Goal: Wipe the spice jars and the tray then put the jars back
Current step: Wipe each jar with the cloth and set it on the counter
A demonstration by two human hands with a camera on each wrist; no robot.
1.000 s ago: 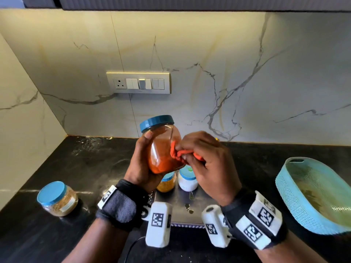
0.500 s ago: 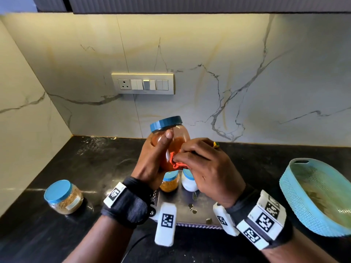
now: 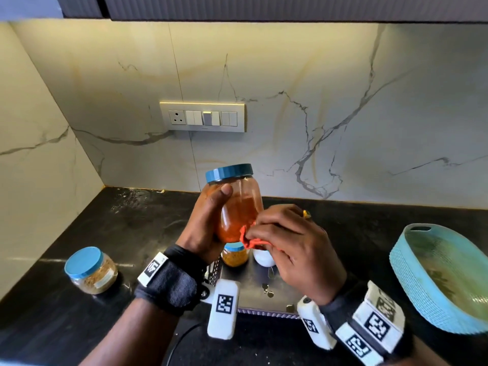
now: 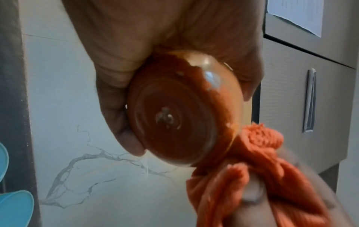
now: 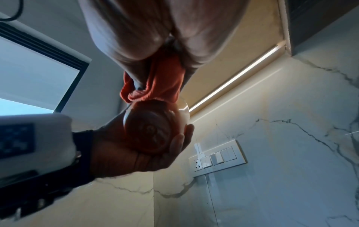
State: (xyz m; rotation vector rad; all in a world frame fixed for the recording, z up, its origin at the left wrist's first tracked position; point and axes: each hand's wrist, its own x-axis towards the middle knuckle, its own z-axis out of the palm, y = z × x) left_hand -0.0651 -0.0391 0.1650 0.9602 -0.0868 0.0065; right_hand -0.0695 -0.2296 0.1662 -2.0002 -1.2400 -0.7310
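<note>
left hand (image 3: pixel 208 223): raised, fingers curled, gripping | right hand (image 3: pixel 295 249): beside it, fingers bunched, pinching

Clear jar of red-orange powder (image 3: pixel 239 210), blue lid on, held off the counter, tilted, wrapped by left fingers (image 4: pixel 124 122), orange cloth (image 3: pixel 252 241) pinched against its lower side by right fingertips (image 3: pixel 264 228). Below those: steel tray (image 3: pixel 253 289) carrying yellow-spice jar (image 3: pixel 234 256) and white jar (image 3: pixel 264 258). Blue-lidded jar (image 3: pixel 91 270) well left, on the counter.

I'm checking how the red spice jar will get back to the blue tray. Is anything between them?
Partly: the right hand with the orange cloth sits between the red spice jar and the blue tray. The tray looks empty.
</note>
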